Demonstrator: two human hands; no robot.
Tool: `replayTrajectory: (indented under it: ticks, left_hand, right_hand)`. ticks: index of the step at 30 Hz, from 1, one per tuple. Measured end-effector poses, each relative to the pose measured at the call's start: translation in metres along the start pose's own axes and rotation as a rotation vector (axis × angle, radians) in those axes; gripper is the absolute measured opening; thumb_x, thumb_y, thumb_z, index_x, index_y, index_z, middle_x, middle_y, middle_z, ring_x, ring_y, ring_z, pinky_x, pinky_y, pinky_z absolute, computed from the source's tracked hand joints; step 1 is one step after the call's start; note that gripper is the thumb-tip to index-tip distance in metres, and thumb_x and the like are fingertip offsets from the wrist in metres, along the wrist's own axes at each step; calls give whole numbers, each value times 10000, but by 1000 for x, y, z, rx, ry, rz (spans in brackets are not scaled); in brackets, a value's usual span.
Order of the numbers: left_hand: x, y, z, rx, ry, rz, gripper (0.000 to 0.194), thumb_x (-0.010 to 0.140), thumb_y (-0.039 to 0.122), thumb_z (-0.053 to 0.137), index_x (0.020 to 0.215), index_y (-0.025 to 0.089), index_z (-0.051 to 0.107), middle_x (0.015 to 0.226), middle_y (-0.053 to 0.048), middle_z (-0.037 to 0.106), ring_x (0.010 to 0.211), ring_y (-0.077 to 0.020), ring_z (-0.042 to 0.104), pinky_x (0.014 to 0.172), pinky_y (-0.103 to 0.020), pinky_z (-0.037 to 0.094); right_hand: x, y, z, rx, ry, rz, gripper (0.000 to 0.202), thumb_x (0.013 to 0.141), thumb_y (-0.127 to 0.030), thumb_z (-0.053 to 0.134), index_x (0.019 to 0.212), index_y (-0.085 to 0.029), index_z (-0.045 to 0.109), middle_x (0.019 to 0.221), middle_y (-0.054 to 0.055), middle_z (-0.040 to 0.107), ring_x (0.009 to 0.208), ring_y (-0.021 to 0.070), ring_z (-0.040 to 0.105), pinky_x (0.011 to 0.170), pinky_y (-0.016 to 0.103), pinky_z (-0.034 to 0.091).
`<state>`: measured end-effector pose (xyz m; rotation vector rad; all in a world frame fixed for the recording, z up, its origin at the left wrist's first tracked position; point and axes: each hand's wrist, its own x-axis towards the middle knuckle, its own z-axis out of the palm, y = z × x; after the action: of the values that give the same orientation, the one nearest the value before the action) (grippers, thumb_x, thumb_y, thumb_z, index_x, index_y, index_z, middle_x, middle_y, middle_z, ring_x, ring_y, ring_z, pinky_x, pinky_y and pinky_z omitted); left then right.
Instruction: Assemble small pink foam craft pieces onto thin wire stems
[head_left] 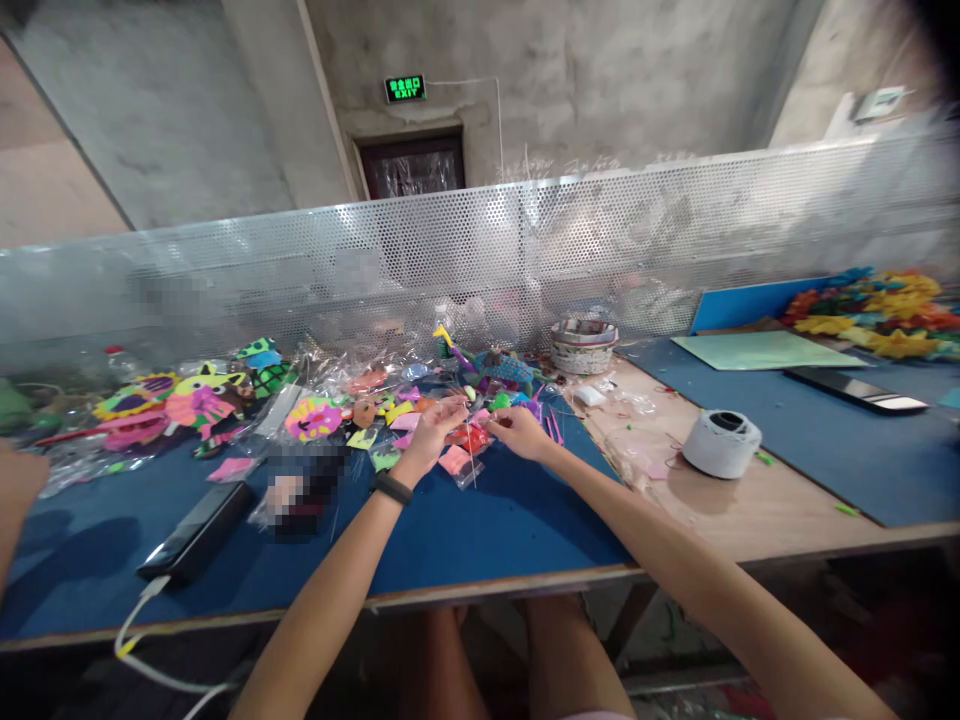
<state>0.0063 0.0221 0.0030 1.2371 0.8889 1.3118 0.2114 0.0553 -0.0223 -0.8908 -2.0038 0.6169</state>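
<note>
My left hand, with a dark band on its wrist, reaches over the blue table mat. Its fingers are pinched at a thin pale wire that hangs down between my hands. Close beside it, my right hand has its fingers curled together; what they hold, if anything, is too small to make out. Beneath and behind the hands lie colourful clay or foam pieces in clear bags, among them a salmon-pink packet and an orange-red piece.
Colourful figures and clear wrappers crowd the left back. A power bank with a white cable lies front left. On the right are a white roll, a woven basket, a phone and yellow-orange flowers. Another person's hand shows far left.
</note>
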Motion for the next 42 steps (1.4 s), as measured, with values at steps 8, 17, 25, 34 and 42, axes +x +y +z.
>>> replayTrajectory:
  ticks: [8, 17, 25, 34, 42]
  left_hand:
    - [-3, 0, 3, 38, -47, -13, 500, 677, 381, 849, 1105, 183, 682, 950, -39, 713, 701, -141, 685, 552, -230, 565]
    - [-4, -1, 3, 100, -102, -2, 473, 689, 412, 836, 1077, 182, 690, 948, -43, 721, 666, -142, 686, 519, -223, 549]
    - [-5, 0, 2, 123, -102, -3, 478, 687, 419, 836, 1075, 182, 689, 943, -40, 715, 666, -138, 679, 520, -223, 552]
    - [-5, -1, 2, 114, -109, -15, 474, 687, 414, 838, 1065, 170, 687, 944, -50, 715, 687, -145, 683, 522, -219, 549]
    - [-4, -3, 1, 115, -126, -19, 485, 691, 417, 835, 1085, 177, 683, 932, -46, 722, 687, -146, 684, 525, -221, 542]
  right_hand:
    - [2, 3, 6, -39, 39, 8, 591, 935, -604, 486, 571, -162, 632, 527, 6, 566, 498, 108, 461, 492, 252, 272]
    - [0, 1, 8, -82, 16, -46, 576, 983, -523, 440, 591, -162, 658, 537, 19, 609, 494, 115, 493, 506, 251, 293]
    - [-2, -3, 7, -42, -40, -74, 549, 999, -461, 440, 607, -165, 685, 580, 33, 660, 513, 123, 535, 539, 247, 353]
    - [-4, -8, 6, -4, -81, -96, 562, 1009, -478, 415, 635, -170, 699, 629, 44, 698, 558, 138, 599, 570, 250, 395]
    - [-5, -10, 6, 4, -94, -101, 550, 1014, -438, 415, 615, -166, 679, 619, 35, 702, 542, 129, 611, 560, 243, 403]
